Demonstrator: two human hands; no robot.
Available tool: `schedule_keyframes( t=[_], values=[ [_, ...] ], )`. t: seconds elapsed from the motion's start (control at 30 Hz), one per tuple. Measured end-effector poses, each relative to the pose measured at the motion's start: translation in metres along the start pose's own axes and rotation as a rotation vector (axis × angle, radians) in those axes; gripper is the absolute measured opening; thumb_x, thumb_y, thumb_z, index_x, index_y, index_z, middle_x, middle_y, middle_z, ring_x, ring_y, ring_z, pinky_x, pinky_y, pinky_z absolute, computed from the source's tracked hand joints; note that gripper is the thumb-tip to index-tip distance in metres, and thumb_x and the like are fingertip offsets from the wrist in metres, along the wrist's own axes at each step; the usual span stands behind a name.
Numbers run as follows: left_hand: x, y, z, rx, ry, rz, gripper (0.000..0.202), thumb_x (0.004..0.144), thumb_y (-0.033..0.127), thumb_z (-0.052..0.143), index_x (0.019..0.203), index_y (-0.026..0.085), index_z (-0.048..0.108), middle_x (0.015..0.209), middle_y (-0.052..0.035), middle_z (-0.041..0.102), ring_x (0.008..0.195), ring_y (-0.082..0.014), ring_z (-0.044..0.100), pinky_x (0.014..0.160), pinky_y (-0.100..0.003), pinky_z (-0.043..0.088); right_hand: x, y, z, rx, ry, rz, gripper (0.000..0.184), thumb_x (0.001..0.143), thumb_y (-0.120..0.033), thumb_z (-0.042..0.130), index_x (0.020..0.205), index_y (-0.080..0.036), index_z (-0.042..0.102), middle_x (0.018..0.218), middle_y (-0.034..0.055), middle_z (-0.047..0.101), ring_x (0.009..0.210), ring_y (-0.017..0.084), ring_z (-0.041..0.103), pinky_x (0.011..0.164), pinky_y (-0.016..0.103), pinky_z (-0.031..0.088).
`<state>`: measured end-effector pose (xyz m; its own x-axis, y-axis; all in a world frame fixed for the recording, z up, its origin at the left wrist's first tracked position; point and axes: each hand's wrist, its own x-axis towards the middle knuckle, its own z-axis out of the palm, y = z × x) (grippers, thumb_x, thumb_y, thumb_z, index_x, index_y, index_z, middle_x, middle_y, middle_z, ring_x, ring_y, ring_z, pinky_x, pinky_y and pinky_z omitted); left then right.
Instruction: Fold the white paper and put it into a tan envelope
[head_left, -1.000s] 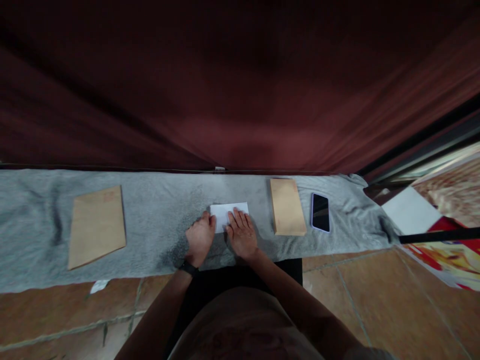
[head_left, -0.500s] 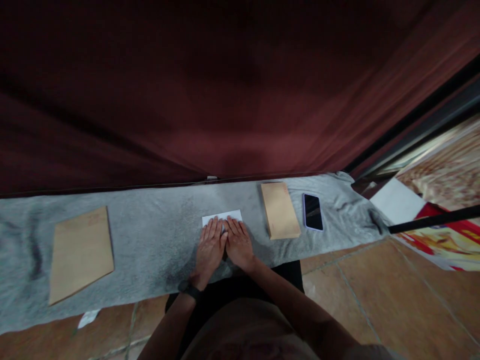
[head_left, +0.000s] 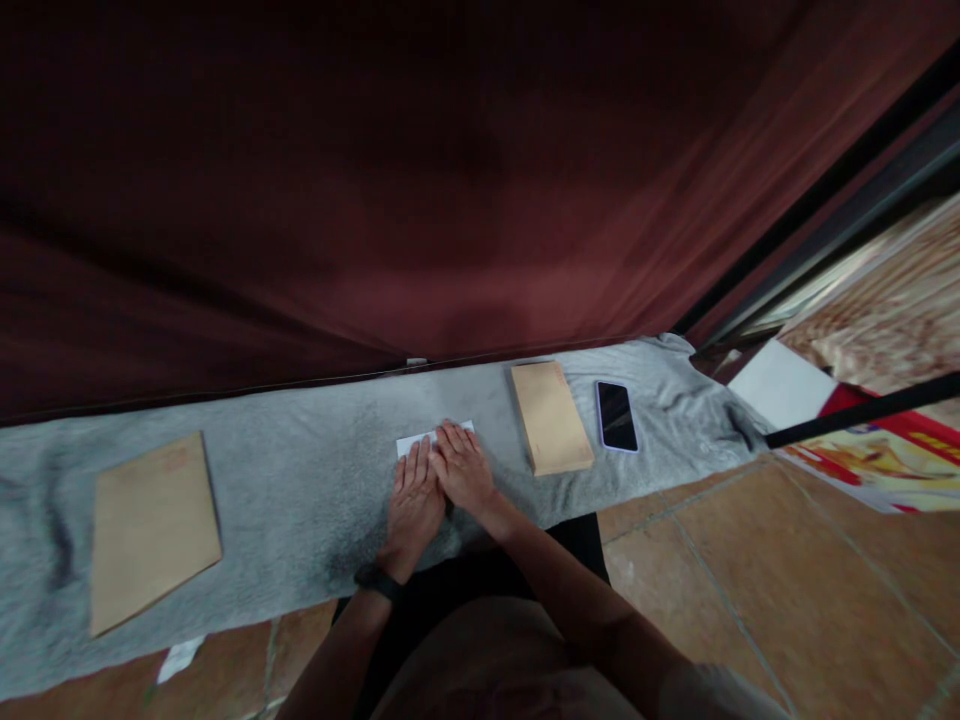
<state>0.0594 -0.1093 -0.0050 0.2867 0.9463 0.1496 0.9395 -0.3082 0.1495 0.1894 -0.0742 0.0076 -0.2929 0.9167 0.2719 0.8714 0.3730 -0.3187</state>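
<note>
White paper [head_left: 415, 441], now nearly covered, both hands [head_left: 439, 485] flat

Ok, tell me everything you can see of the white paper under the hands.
The white paper lies flat on the grey cloth, mostly covered. Only its far edge and left corner show, plain and unmarked. The left hand and right hand rest palms down on it, side by side and touching. Whether it is folded cannot be told.

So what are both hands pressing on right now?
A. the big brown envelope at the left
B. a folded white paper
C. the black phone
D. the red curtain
B: the left hand and right hand lie flat on the white paper on the grey cloth.
</note>
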Motion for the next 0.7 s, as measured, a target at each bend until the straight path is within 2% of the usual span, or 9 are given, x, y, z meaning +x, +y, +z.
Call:
schedule_keyframes(
  t=[0.1, 0.27, 0.4, 0.53, 0.7],
  values=[
    [-0.001, -0.001, -0.002, -0.013, 0.031, -0.027, 0.06, 0.1, 0.02, 0.03, 0.158, 0.008, 0.04, 0.165, -0.0198, 0.037, 0.158, -0.0319, 0.025, 0.126, -0.059, 0.024, -0.005, 0.008, -0.002, -0.045, -0.027, -0.009, 0.048, 0.109, -0.036, 0.044, 0.153, -0.015, 0.049, 0.162, 0.0139, 0.044, 0.152, 0.024, 0.039, 0.126, 0.047, 0.03],
    [-0.005, -0.009, -0.009, -0.036, 0.063, -0.133, 0.063, 0.104, 0.035, 0.028, 0.159, 0.006, 0.037, 0.165, -0.0215, 0.036, 0.157, -0.0336, 0.028, 0.125, -0.059, 0.025, -0.01, 0.021, -0.005, -0.057, -0.044, 0.097, 0.055, 0.108, -0.04, 0.044, 0.157, -0.015, 0.043, 0.165, 0.0135, 0.039, 0.152, 0.027, 0.039, 0.125, 0.049, 0.03],
    [-0.01, -0.019, -0.014, -0.023, 0.063, -0.151, 0.063, 0.105, 0.037, 0.026, 0.161, 0.01, 0.034, 0.164, -0.0172, 0.039, 0.156, -0.0323, 0.031, 0.126, -0.057, 0.025, -0.015, 0.031, -0.009, -0.066, -0.052, 0.116, 0.056, 0.108, -0.037, 0.042, 0.158, -0.012, 0.041, 0.165, 0.0133, 0.038, 0.152, 0.029, 0.038, 0.126, 0.049, 0.027],
    [-0.016, -0.027, -0.02, -0.014, 0.031, -0.166, 0.062, 0.106, 0.038, 0.026, 0.161, 0.012, 0.034, 0.164, -0.014, 0.04, 0.156, -0.0327, 0.031, 0.126, -0.057, 0.025, -0.021, 0.04, -0.014, -0.066, -0.053, 0.12, 0.053, 0.109, -0.033, 0.037, 0.159, -0.015, 0.041, 0.165, 0.0102, 0.039, 0.152, 0.029, 0.039, 0.126, 0.049, 0.026],
    [-0.012, -0.019, -0.024, -0.011, 0.04, -0.182, 0.063, 0.106, 0.038, 0.026, 0.159, 0.008, 0.037, 0.163, -0.0175, 0.041, 0.156, -0.0332, 0.03, 0.127, -0.058, 0.023, -0.024, 0.043, -0.015, -0.072, -0.043, 0.122, 0.052, 0.11, -0.033, 0.036, 0.158, -0.015, 0.042, 0.165, 0.0098, 0.039, 0.152, 0.03, 0.038, 0.125, 0.05, 0.025]
  ],
)
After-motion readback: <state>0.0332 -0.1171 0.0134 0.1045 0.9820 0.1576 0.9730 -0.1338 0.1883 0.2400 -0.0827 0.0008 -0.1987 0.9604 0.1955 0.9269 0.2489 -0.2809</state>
